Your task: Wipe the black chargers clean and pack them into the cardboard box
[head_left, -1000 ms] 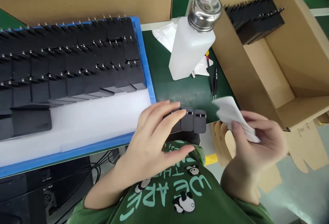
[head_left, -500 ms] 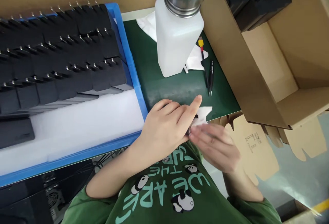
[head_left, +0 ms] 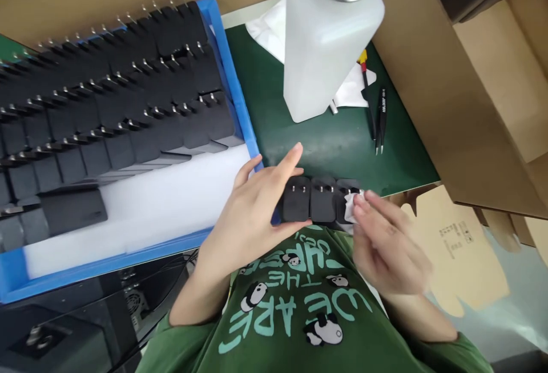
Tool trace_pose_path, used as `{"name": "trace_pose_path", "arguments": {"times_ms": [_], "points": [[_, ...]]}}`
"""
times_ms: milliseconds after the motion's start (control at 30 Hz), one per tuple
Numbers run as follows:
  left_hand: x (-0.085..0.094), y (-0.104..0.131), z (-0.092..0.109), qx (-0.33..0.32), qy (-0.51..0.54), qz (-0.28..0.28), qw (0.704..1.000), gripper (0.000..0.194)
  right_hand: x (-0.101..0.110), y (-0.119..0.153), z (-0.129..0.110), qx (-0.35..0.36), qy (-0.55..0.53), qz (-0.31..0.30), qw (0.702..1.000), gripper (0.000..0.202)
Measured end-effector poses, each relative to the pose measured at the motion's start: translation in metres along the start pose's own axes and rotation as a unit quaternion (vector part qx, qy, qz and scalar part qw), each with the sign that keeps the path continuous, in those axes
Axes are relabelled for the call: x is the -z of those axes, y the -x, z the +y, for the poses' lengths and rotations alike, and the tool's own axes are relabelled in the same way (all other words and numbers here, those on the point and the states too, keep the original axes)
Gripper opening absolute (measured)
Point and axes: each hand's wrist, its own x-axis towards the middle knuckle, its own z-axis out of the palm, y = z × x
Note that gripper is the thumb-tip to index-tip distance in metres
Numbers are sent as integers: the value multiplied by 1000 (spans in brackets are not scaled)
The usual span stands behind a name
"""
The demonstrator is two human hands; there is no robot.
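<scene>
A row of black plug-in power adapters (head_left: pixel 322 205), metal prongs facing up, lies across the front edge of the green table, in front of my shirt. My left hand (head_left: pixel 252 207) grips the left end of this row, thumb along the near side and index finger raised. In my right hand (head_left: pixel 389 242), somewhat blurred, a small white wipe (head_left: pixel 351 207) is pinched and touches the rightmost adapter in the row. That adapter is partly covered by the wipe and fingers.
A blue tray (head_left: pixel 233 82) on the left holds many black adapters (head_left: pixel 124 93) in rows. A white bottle (head_left: pixel 325 48) with a metal top stands behind my hands. Tweezers (head_left: pixel 381 119) and a cable (head_left: pixel 367 93) lie beside it. An open cardboard box (head_left: pixel 462 88) is at right.
My left hand has shifted left and opened up the view of the adapter row. My right hand with the wipe has moved right, to the row's far end. The camera view has shifted.
</scene>
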Motion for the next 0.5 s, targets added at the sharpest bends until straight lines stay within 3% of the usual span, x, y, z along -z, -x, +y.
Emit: {"name": "trace_pose_path", "arguments": {"times_ms": [133,267,400,500], "points": [[-3,-1,1,15,14,-10,1000,98,-17,-6,-24,12,43,34,998,26],[0,-2,2,17,28,-11,999,88,-30,-12,-37,69,138,63,986,33],[-1,-1,1,6,26,3,1000,76,-37,-24,-43,104,144,36,983,36],[-4,1,-1,-2,19,8,1000,75,-16,-32,-42,120,56,-59,990,37]]}}
